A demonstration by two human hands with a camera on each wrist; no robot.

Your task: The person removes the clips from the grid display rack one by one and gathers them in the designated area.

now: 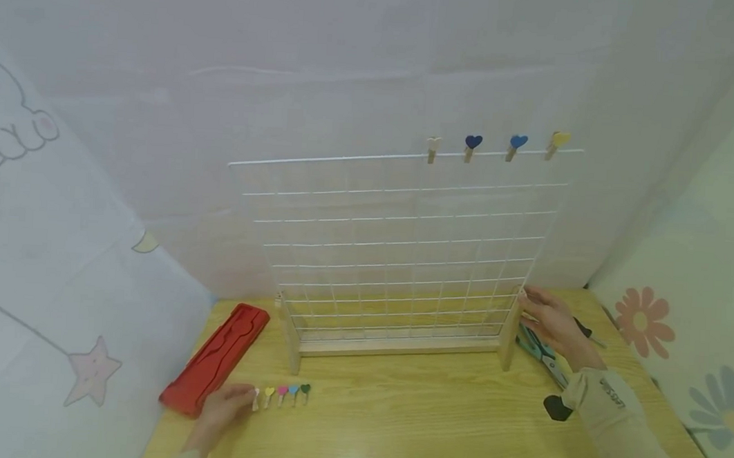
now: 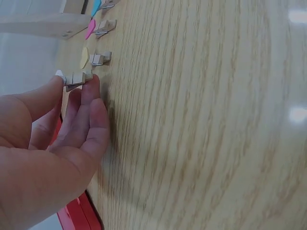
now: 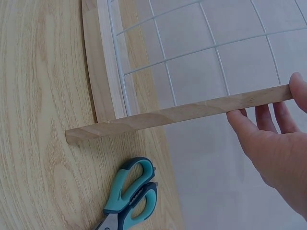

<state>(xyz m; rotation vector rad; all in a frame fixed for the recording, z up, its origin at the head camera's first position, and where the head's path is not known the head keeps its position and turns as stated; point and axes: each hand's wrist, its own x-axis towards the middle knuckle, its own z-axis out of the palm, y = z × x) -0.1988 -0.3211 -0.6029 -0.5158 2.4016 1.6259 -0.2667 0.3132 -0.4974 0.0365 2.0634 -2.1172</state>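
A small wooden clothespin with a white top (image 2: 76,78) is pinched between the thumb and a fingertip of my left hand (image 1: 223,408), low over the table. It is at the left end of a row of clothespins with yellow (image 1: 269,396), pink (image 1: 282,395), light blue (image 1: 293,394) and dark green (image 1: 305,394) hearts. My right hand (image 1: 552,323) grips the upper end of the right wooden post (image 3: 192,109) of a stand, thumb at its tip and fingers along its outer side. The stand bears a white wire grid (image 1: 403,243) upright.
Along the grid's top wire, toward the right, sit several clothespins, among them a dark blue heart (image 1: 473,142) and a yellow one (image 1: 560,139). Teal-handled scissors (image 3: 139,191) lie beside the right post. At the left is a red tray (image 1: 217,359); walls enclose the wooden table (image 1: 394,417).
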